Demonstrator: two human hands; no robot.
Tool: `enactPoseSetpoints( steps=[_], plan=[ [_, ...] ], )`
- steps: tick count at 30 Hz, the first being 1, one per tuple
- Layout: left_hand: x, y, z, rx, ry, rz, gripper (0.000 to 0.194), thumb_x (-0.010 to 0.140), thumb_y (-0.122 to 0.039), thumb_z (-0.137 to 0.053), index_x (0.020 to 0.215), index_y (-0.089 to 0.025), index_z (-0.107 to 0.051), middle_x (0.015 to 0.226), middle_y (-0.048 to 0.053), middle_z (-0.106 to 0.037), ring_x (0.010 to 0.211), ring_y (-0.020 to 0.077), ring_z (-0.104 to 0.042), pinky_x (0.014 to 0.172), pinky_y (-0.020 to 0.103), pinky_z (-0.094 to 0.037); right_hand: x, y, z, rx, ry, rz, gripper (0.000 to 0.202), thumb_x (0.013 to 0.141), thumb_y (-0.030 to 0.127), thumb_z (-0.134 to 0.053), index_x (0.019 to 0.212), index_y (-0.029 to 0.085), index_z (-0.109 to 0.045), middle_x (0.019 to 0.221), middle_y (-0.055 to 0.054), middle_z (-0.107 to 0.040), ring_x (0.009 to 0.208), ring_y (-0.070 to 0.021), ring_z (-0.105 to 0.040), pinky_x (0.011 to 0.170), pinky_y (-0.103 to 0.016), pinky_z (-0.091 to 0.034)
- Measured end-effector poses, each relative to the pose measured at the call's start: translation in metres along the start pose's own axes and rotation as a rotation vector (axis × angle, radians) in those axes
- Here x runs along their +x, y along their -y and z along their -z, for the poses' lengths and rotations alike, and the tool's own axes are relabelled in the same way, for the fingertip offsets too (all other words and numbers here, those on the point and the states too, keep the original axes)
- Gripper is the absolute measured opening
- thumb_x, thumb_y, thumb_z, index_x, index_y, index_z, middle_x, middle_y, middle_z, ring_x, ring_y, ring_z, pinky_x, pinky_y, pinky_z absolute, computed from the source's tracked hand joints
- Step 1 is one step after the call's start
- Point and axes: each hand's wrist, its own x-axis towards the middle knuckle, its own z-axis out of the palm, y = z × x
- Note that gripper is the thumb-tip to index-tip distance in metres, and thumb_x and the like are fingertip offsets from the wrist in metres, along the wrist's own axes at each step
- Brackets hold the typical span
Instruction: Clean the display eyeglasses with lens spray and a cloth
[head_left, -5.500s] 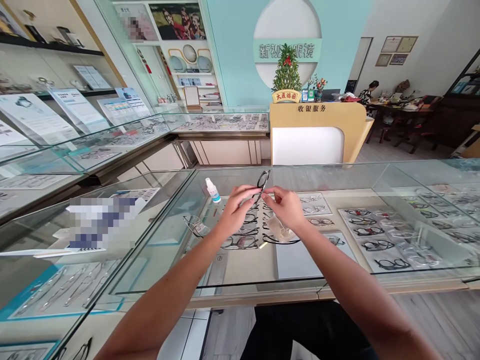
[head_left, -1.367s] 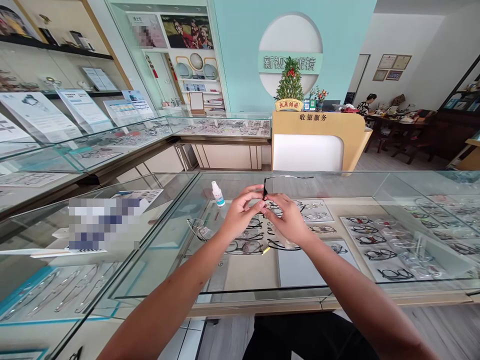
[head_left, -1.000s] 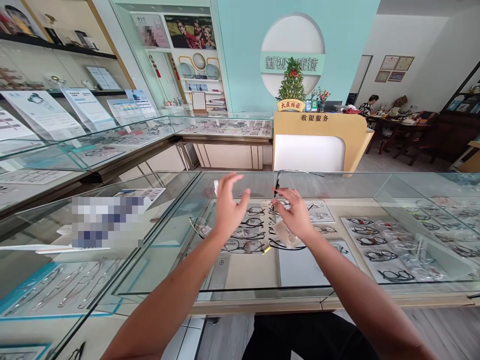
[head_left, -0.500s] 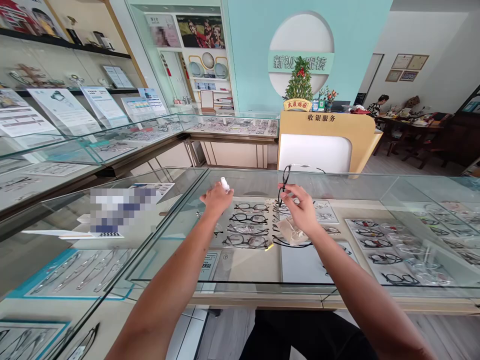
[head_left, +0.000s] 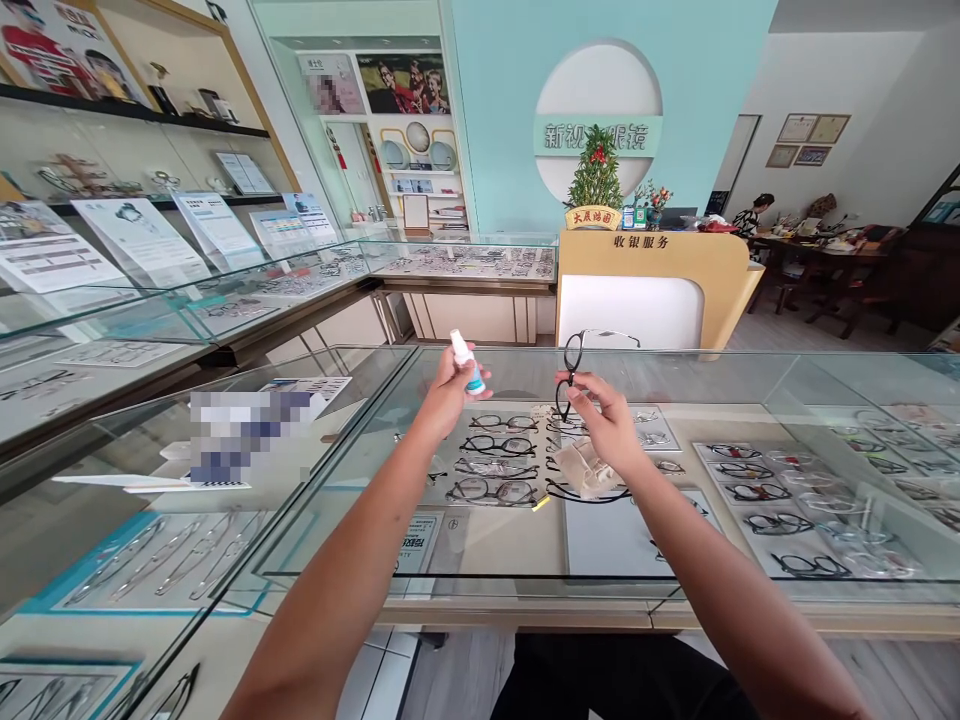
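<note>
My left hand (head_left: 452, 385) is wrapped round a small white spray bottle (head_left: 466, 364) with a blue label, tilted above the glass counter. In my right hand (head_left: 604, 415) is a pair of black-rimmed eyeglasses (head_left: 573, 355), pinched at the frame and held on edge, one lens above the other, a thin temple reaching right. A beige cloth (head_left: 585, 468) hangs beneath the right palm; whether the fingers grip it is hidden. Rows of eyeglasses (head_left: 501, 446) lie inside the glass display case (head_left: 480, 545) under both hands.
More frames on a white tray (head_left: 776, 510) fill the case's right side. Papers (head_left: 262, 425) lie on the left counter. Beyond stand further glass cases (head_left: 465, 262) and a yellow cashier desk (head_left: 720, 290). A person (head_left: 754, 213) sits at a table far right.
The bottle has turned and now shows its labelled body, with the left hand shifted slightly right. My right hand keeps the eyeglasses at nearly the same place. The view has tilted up slightly.
</note>
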Motion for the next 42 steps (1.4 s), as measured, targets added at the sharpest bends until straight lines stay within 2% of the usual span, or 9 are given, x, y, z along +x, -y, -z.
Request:
enactPoseSetpoints(
  steps=[4, 8, 13, 18, 21, 29, 33, 37, 42],
  plan=[
    [-0.018, -0.015, -0.018, -0.36, 0.338, 0.161, 0.046, 0.077, -0.049, -0.081, 0.109, -0.021, -0.066, 0.089, 0.006, -0.061, 0.078, 0.0196, -0.057, 0.06, 0.028, -0.049, -0.001, 0.001, 0.0, 0.1, 0.068, -0.07, 0.034, 0.105, 0.058, -0.067, 0.117, 0.029, -0.082, 0.132, -0.006, -0.084, 0.106, -0.0243, -0.071, 0.095, -0.041, -0.051],
    [-0.029, -0.022, -0.03, -0.448, 0.445, 0.294, 0.054, 0.081, -0.071, -0.076, 0.082, -0.018, -0.066, 0.079, 0.006, -0.054, 0.073, 0.019, -0.052, 0.058, 0.03, -0.047, -0.004, 0.003, -0.003, 0.18, 0.169, -0.128, 0.043, 0.102, 0.066, -0.07, 0.119, 0.029, -0.082, 0.131, -0.006, -0.083, 0.109, -0.0252, -0.07, 0.1, -0.042, -0.051],
    [-0.034, -0.016, -0.042, -0.384, 0.381, 0.282, 0.057, 0.081, -0.076, -0.069, 0.074, -0.02, -0.063, 0.077, 0.006, -0.057, 0.078, 0.0214, -0.057, 0.067, 0.034, -0.055, -0.008, 0.004, -0.008, 0.164, 0.269, -0.13, 0.046, 0.104, 0.07, -0.065, 0.121, 0.03, -0.081, 0.128, -0.005, -0.081, 0.111, -0.0261, -0.069, 0.102, -0.042, -0.05],
    [-0.038, 0.0, -0.052, -0.176, 0.191, 0.129, 0.052, 0.083, -0.072, -0.067, 0.08, -0.021, -0.064, 0.083, 0.004, -0.06, 0.082, 0.0208, -0.062, 0.079, 0.035, -0.057, -0.01, -0.001, -0.011, 0.182, 0.342, -0.14, 0.044, 0.108, 0.067, -0.06, 0.124, 0.03, -0.08, 0.119, -0.004, -0.079, 0.109, -0.0251, -0.066, 0.102, -0.04, -0.048],
    [-0.038, 0.007, -0.053, -0.033, 0.139, 0.065, 0.051, 0.085, -0.073, -0.065, 0.082, -0.022, -0.063, 0.089, 0.004, -0.06, 0.088, 0.0222, -0.064, 0.085, 0.037, -0.058, -0.01, -0.001, -0.012, 0.207, 0.357, -0.142, 0.042, 0.109, 0.064, -0.06, 0.124, 0.03, -0.08, 0.12, -0.003, -0.079, 0.109, -0.0242, -0.065, 0.103, -0.039, -0.047],
    [-0.038, 0.009, -0.05, 0.092, 0.166, 0.024, 0.048, 0.09, -0.07, -0.059, 0.085, -0.023, -0.063, 0.09, 0.005, -0.061, 0.088, 0.0234, -0.063, 0.085, 0.038, -0.058, -0.011, 0.0, -0.012, 0.216, 0.357, -0.137, 0.045, 0.107, 0.067, -0.062, 0.122, 0.029, -0.081, 0.118, -0.004, -0.078, 0.108, -0.0238, -0.065, 0.103, -0.038, -0.048],
    [-0.039, 0.009, -0.051, 0.038, 0.171, 0.013, 0.05, 0.089, -0.073, -0.06, 0.086, -0.022, -0.063, 0.091, 0.004, -0.06, 0.085, 0.0216, -0.063, 0.085, 0.038, -0.059, -0.011, 0.0, -0.012, 0.223, 0.348, -0.141, 0.045, 0.106, 0.068, -0.063, 0.122, 0.03, -0.081, 0.119, -0.004, -0.079, 0.108, -0.0236, -0.065, 0.102, -0.039, -0.049],
    [-0.039, 0.01, -0.051, -0.045, 0.14, 0.013, 0.054, 0.087, -0.076, -0.062, 0.088, -0.022, -0.063, 0.092, 0.003, -0.058, 0.089, 0.0219, -0.064, 0.09, 0.039, -0.061, -0.009, 0.002, -0.011, 0.238, 0.306, -0.173, 0.05, 0.102, 0.074, -0.066, 0.121, 0.03, -0.081, 0.121, -0.005, -0.08, 0.108, -0.0245, -0.066, 0.103, -0.04, -0.05],
    [-0.039, 0.006, -0.05, 0.064, 0.152, -0.058, 0.052, 0.087, -0.074, -0.061, 0.084, -0.023, -0.064, 0.093, 0.005, -0.059, 0.091, 0.0221, -0.059, 0.087, 0.037, -0.061, -0.004, 0.007, -0.007, 0.299, 0.204, -0.21, 0.053, 0.098, 0.076, -0.069, 0.12, 0.028, -0.08, 0.127, -0.006, -0.081, 0.103, -0.023, -0.066, 0.102, -0.04, -0.053]
  ],
)
